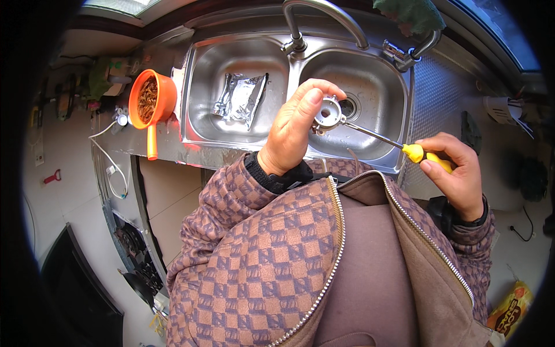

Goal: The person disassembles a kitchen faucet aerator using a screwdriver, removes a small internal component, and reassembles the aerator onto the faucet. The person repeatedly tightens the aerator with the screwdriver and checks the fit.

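My left hand grips a small round metal fitting with a central hole, held over the right sink basin. My right hand holds a screwdriver by its yellow handle. Its long shaft reaches diagonally to the lower right side of the fitting, where the tip meets it. A drain strainer shows partly behind the fitting.
The left basin holds a silver foil packet. An orange pot with brown contents stands left of the sink, near a white cord. A curved faucet, another tap and a green cloth are behind.
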`<move>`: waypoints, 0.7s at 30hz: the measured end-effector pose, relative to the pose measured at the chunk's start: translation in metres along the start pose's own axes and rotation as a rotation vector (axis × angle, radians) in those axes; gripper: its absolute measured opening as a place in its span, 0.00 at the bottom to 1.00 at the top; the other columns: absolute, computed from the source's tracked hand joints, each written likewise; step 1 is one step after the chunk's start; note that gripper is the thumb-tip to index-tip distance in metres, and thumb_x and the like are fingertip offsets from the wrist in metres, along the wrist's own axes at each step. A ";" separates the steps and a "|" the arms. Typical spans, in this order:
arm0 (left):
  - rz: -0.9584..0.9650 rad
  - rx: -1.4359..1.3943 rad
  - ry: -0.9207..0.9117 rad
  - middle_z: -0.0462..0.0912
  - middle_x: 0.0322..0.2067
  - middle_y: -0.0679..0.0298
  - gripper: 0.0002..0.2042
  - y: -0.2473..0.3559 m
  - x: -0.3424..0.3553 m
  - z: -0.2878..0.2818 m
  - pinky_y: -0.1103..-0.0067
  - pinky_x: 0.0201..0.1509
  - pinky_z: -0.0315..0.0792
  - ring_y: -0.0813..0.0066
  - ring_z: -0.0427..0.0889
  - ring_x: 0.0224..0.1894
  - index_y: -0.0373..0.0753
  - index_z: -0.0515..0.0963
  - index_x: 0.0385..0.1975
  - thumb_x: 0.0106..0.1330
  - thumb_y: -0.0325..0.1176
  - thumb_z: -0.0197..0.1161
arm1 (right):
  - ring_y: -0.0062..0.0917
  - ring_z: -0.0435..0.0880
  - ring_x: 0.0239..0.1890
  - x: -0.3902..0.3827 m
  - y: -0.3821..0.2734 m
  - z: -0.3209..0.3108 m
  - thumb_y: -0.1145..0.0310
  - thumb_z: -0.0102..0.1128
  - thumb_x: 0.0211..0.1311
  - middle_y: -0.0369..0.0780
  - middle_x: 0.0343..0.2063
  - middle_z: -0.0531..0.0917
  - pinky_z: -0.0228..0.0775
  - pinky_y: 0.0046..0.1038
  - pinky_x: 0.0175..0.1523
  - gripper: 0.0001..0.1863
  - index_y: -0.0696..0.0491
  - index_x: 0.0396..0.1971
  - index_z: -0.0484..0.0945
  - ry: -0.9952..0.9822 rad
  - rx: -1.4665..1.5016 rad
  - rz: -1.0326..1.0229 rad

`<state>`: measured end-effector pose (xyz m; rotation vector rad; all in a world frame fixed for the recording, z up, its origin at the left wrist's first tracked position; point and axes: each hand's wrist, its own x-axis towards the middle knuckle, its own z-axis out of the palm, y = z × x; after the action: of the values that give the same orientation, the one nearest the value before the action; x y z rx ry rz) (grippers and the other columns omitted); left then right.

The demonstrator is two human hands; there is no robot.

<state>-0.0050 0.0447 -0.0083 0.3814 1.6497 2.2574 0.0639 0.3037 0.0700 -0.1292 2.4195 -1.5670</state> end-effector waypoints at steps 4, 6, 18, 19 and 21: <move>-0.013 -0.071 -0.025 0.74 0.33 0.63 0.22 -0.003 0.001 -0.002 0.87 0.36 0.62 0.83 0.70 0.32 0.35 0.67 0.47 0.68 0.49 0.42 | 0.13 0.70 0.28 -0.001 0.001 -0.002 0.74 0.64 0.49 0.34 0.28 0.75 0.61 0.15 0.33 0.13 0.60 0.36 0.77 -0.016 -0.049 0.096; -0.019 -0.123 -0.070 0.75 0.33 0.61 0.24 -0.004 0.002 -0.006 0.86 0.33 0.62 0.83 0.70 0.30 0.35 0.63 0.50 0.65 0.51 0.48 | 0.13 0.69 0.27 0.000 0.000 -0.004 0.73 0.65 0.48 0.34 0.27 0.75 0.60 0.15 0.32 0.13 0.60 0.36 0.77 -0.057 -0.136 0.063; -0.202 -0.508 -0.160 0.76 0.31 0.62 0.21 0.001 0.006 -0.022 0.83 0.35 0.66 0.78 0.72 0.30 0.31 0.67 0.52 0.65 0.40 0.46 | 0.09 0.71 0.23 -0.004 0.000 -0.013 0.69 0.56 0.58 0.32 0.24 0.76 0.62 0.11 0.26 0.15 0.58 0.44 0.75 -0.063 0.272 0.364; -0.214 -0.553 -0.162 0.76 0.30 0.62 0.22 0.000 0.006 -0.022 0.83 0.34 0.66 0.77 0.72 0.30 0.31 0.68 0.51 0.66 0.42 0.44 | 0.09 0.71 0.23 -0.003 0.000 -0.012 0.69 0.54 0.60 0.33 0.24 0.76 0.62 0.10 0.25 0.15 0.58 0.45 0.74 -0.067 0.315 0.373; -0.200 -0.565 -0.116 0.73 0.24 0.64 0.22 -0.004 0.006 -0.018 0.84 0.27 0.62 0.77 0.68 0.24 0.31 0.71 0.44 0.67 0.45 0.39 | 0.09 0.71 0.22 -0.003 0.001 -0.007 0.71 0.53 0.60 0.33 0.24 0.76 0.63 0.11 0.24 0.15 0.59 0.46 0.74 -0.100 0.340 0.364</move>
<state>-0.0175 0.0327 -0.0175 0.1890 0.8893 2.3646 0.0652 0.3108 0.0726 0.2737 1.9306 -1.7144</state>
